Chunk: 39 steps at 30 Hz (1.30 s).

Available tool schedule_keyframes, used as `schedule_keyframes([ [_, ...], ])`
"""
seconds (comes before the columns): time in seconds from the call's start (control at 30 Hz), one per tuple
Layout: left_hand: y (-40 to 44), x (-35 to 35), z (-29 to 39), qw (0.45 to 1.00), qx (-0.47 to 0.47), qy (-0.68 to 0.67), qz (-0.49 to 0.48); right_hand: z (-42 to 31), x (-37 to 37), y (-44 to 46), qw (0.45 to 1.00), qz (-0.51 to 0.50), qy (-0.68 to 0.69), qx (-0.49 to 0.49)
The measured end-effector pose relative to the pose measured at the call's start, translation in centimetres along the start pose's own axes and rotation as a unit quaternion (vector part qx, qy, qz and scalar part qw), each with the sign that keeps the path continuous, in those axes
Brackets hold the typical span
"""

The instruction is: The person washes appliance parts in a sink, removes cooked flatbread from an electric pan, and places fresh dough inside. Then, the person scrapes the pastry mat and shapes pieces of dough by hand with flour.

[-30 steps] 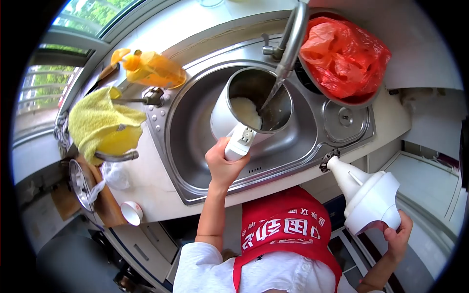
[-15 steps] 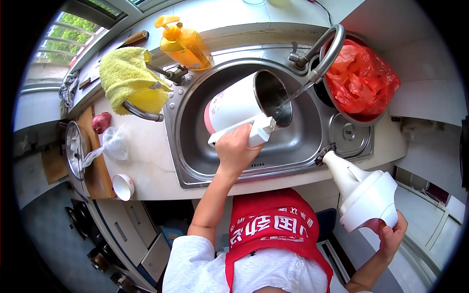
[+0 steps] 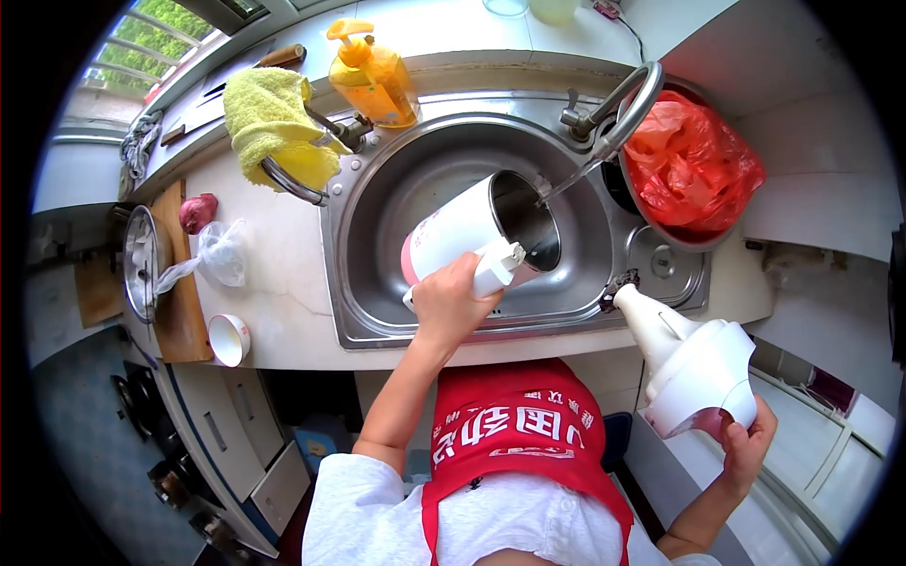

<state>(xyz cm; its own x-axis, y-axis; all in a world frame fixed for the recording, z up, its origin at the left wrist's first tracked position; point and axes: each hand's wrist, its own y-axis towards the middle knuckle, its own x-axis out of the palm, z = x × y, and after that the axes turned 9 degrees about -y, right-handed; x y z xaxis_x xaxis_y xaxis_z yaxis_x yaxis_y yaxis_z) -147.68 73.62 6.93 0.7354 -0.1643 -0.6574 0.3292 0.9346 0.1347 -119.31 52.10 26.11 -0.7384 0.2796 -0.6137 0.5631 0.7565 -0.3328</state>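
Note:
My left hand point(image 3: 451, 300) is closed around the handle of a white soy milk maker jug point(image 3: 451, 231) with a pink base. The jug lies tilted over the steel sink point(image 3: 377, 179), its dark metal mouth turned to the right. A stream of water from the faucet point(image 3: 634, 113) meets it near the upper rim. Out to the right of the sink, my right hand point(image 3: 747, 445) grips the white soy milk maker head point(image 3: 694, 368) by its wide end. The narrow stem points up-left, with a dark, soiled tip close to the sink's edge.
A yellow cloth point(image 3: 269, 127) drapes over a second faucet beside an orange pump bottle point(image 3: 376, 83). At right stands a pot point(image 3: 694, 242) with a red plastic bag point(image 3: 689, 165). On the left counter are a small bowl point(image 3: 229, 340), an onion point(image 3: 197, 214) and a cutting board point(image 3: 184, 321).
The jug has moved down toward the sink's front edge, and the water now strikes nearer its rim. My right hand keeps hold of the head. The whole view has shifted slightly.

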Motion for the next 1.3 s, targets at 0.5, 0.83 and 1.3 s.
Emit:
schedule_keyframes([
  [0.5, -0.3, -0.8, 0.4, 1.0, -0.016, -0.003, 0.011, 0.1, -0.1, 0.8, 0.999, -0.001, 0.021, -0.034],
  [0.83, -0.6, -0.8, -0.8, 0.997, 0.011, -0.071, 0.025, -0.1, 0.4, -0.4, 0.998, 0.028, 0.016, -0.052],
  [1.3, -9.8, -10.4, -5.3, 0.967, 0.013, -0.238, 0.095, -10.2, 7.4, -4.3, 0.973, 0.096, 0.08, -0.192],
])
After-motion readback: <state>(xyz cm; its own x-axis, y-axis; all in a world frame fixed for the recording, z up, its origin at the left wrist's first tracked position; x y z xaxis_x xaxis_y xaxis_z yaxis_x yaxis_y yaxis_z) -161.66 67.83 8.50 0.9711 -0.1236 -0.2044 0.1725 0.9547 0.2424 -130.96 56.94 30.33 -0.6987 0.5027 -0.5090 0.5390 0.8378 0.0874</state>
